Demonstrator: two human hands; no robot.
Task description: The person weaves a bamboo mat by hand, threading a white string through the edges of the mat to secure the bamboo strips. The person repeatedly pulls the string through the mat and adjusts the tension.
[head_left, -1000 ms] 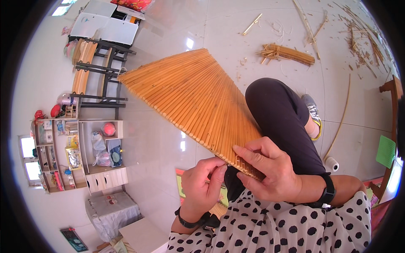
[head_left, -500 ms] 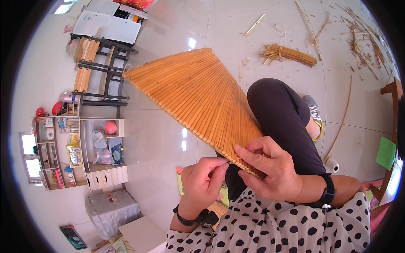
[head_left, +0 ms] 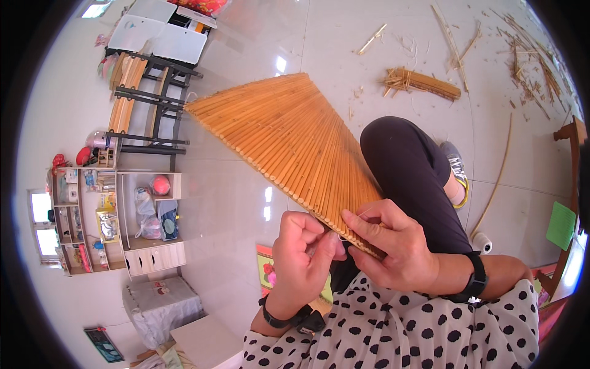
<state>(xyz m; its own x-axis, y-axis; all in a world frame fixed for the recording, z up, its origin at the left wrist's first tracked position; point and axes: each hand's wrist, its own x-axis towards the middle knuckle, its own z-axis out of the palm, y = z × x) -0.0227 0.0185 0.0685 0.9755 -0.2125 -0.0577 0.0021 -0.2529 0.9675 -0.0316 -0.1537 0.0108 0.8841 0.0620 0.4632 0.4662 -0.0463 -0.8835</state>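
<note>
A fan-shaped mat of reed stalks (head_left: 276,147), golden brown and bound side by side, slants across the middle, its near corner between my hands. My right hand (head_left: 393,246) is closed on that corner, thumb and forefinger on the upper face and other fingers beneath the edge. My left hand (head_left: 307,252) is closed in a pinch just left of it, beside the row of cut stalk ends. A thin pale thread (head_left: 341,238) shows at the left fingertips by the mat's edge. Whatever else lies inside that pinch is hidden.
A bundle of cut stalks (head_left: 427,83) and scattered stalk scraps (head_left: 534,67) lie on the tiled floor. A white spool (head_left: 483,242) stands near a long thin cane (head_left: 499,178) at right. My bent knee (head_left: 399,147) is beside the mat. Shelves (head_left: 117,221) line the left.
My left hand has turned and risen slightly at the mat's edge, and pale thread now shows at its fingertips. The mat's far end has dipped a little; my right hand keeps its hold.
</note>
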